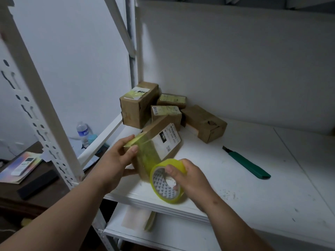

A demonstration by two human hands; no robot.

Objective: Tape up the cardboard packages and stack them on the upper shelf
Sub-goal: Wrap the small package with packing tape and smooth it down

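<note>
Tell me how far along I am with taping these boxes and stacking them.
Four boxes sit piled at the back of the shelf; some show tape, but whether all are sealed is unclear. In hand: your left hand steadies the flat package while your right hand pulls the tape roll around its end. Left: cut the tape, perhaps with the green cutter, and stack it.

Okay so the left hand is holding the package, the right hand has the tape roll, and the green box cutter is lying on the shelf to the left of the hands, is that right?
Not quite. The green box cutter lies on the shelf to the right of the hands, not the left, as the head view shows. The rest holds: the left hand holds the package and the right hand grips the tape roll.
</note>
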